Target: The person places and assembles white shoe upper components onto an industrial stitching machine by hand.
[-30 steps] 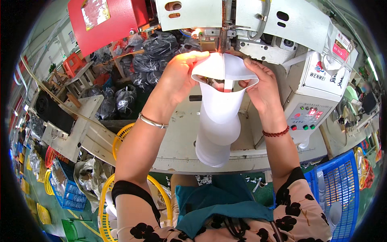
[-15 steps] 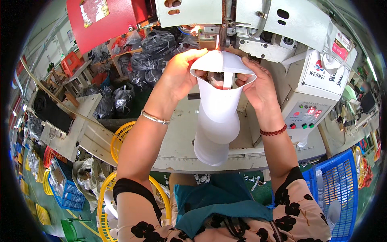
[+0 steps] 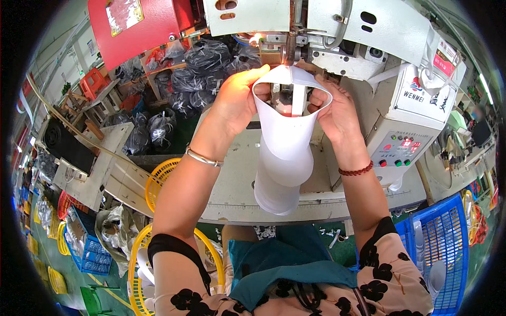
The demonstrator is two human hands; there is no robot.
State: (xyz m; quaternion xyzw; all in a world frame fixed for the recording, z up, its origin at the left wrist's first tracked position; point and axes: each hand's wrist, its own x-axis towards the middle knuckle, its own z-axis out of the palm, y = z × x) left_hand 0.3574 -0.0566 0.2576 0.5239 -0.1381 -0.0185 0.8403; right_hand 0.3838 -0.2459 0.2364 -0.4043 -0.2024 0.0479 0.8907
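Observation:
A white boot upper, a soft tube with a wide open mouth, hangs over the machine's narrow arm toward me. The far edge of its mouth lies right under a vertical metal post of the machine, where a small orange glow shows. My left hand is closed on the left rim, its fingers partly inside the mouth. On the right rim my right hand grips likewise, fingertips curled inside. Through the opening, a metal part of the machine's arm and a pale strip can be seen.
A control box with lit digits and buttons stands right of the machine table. Yellow baskets are at my left, a blue crate at my right. Black bags fill shelves behind. White scraps lie on the floor.
The far part of the upper's mouth has lifted and opened wider, showing more of the machine arm inside. Both hands keep their grip and have shifted only slightly.

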